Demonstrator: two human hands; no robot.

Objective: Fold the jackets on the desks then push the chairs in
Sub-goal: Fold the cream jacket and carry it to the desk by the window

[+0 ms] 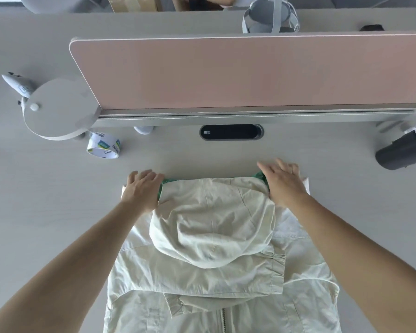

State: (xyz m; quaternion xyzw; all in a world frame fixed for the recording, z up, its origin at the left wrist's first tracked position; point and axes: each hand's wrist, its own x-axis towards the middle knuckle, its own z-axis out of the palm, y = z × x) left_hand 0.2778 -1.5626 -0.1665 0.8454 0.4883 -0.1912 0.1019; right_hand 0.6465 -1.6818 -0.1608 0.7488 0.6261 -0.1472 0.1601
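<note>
Across the pale desk, below the pink divider, a cream jacket lies flat, hood folded down. The left hand and right hand press its far corners, fingers straight. A tape roll sits well left.

One head-worn wide-angle view looks steeply down, close over the desk, facing its divider
</note>
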